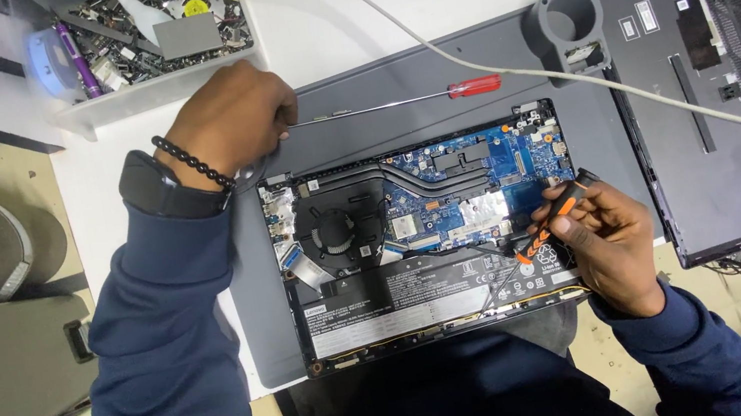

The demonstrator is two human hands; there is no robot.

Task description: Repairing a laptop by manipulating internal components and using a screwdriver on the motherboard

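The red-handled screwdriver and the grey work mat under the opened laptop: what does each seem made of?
Red-handled screwdriver: glossy handle, probably plastic; thin shiny shaft, likely steel. Grey work mat: dull and smooth, with no glare, perhaps rubber or silicone.

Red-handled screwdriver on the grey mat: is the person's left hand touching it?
Cannot tell. In the head view, the red-handled screwdriver has its tip end running up to the left hand, whose knuckles hide any contact.

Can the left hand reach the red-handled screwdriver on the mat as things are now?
Probably yes: the left hand rests at the tip end of the red-handled screwdriver, with bare grey mat between and nothing across it.
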